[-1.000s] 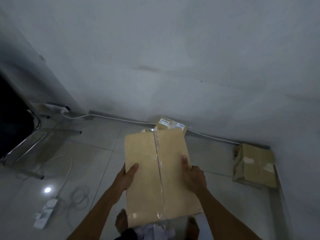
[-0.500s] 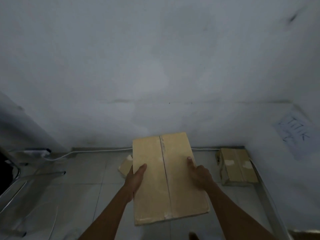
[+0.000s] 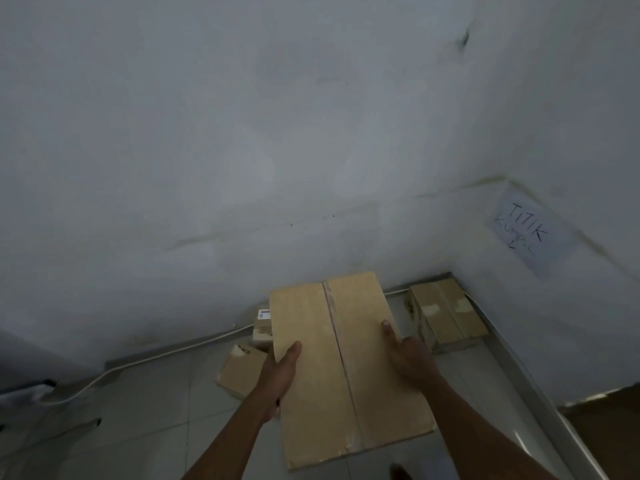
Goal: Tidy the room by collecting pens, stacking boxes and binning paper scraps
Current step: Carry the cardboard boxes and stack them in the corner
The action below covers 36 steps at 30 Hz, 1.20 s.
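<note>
Cardboard logo box [image 3: 239, 374] and labelled box [image 3: 263, 323] lie on the floor [image 3: 138, 427] left of the large box [image 3: 346, 368]. Left hand [image 3: 282, 372] grips the large box's left edge, thumb on top; right hand [image 3: 410, 355] grips its right edge, thumb likewise on top. Corner box [image 3: 446, 313] sits to its right.

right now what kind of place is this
Likely a bare indoor room corner, perhaps storage: tiled floor, plain white wall with a handwritten paper sign, and a taped cardboard box against the corner.
</note>
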Each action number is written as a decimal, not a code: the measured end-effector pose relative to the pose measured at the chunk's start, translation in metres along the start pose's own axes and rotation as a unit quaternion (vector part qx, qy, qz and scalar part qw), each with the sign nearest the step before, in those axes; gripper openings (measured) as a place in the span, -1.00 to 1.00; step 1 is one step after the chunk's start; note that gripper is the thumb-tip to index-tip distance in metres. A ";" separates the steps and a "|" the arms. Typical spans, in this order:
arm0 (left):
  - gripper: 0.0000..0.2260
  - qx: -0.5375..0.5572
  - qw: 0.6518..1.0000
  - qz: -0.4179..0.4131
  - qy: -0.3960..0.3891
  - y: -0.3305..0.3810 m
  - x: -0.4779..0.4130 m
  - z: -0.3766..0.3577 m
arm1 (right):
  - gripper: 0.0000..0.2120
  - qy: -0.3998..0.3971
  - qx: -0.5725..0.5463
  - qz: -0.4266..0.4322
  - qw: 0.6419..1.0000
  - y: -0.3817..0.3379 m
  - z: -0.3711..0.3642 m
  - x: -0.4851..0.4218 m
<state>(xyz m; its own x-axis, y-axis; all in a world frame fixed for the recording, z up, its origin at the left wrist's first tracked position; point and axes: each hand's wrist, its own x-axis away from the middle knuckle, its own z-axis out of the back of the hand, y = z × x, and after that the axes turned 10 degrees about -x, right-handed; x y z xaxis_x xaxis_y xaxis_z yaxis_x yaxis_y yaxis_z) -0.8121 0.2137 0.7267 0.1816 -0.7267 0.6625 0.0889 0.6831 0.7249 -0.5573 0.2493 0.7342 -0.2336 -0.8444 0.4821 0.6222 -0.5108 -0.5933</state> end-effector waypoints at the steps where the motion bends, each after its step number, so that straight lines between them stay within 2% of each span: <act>1: -0.45 -0.003 1.000 0.001 -0.003 0.003 0.000 -0.006 | -0.11 0.000 -0.002 -0.001 1.000 0.003 0.005 -0.002; 9: -0.41 0.009 0.999 0.028 -0.016 0.029 -0.008 -0.087 | -0.10 0.003 -0.002 -0.005 1.000 0.041 0.068 -0.046; 16: -0.46 0.025 0.997 0.064 -0.036 0.047 -0.011 -0.174 | -0.17 -0.022 0.018 -0.010 1.000 0.083 0.136 -0.088; 20: -0.43 0.012 0.997 0.073 -0.032 0.058 -0.012 -0.210 | -0.11 -0.012 -0.012 -0.039 0.999 0.101 0.160 -0.107; 26: -0.43 -0.012 0.998 0.046 -0.040 0.079 -0.026 -0.241 | -0.12 0.002 -0.037 -0.078 0.996 0.111 0.178 -0.131; 33: -0.45 -0.031 0.996 0.047 -0.062 0.107 -0.056 -0.261 | -0.01 0.016 -0.061 -0.104 0.993 0.109 0.193 -0.157; 36: -0.43 -0.041 0.995 0.045 -0.077 0.122 -0.074 -0.267 | -0.08 0.022 -0.087 -0.101 0.991 0.105 0.198 -0.167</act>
<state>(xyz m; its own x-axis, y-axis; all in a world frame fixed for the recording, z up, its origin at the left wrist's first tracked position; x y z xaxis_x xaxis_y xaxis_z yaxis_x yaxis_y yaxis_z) -0.5535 0.3704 0.7153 0.0403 -0.6608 0.7495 0.1595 0.7447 0.6481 -0.3046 0.3691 0.7191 -0.3752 -0.7265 0.5757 0.4224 -0.6869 -0.5914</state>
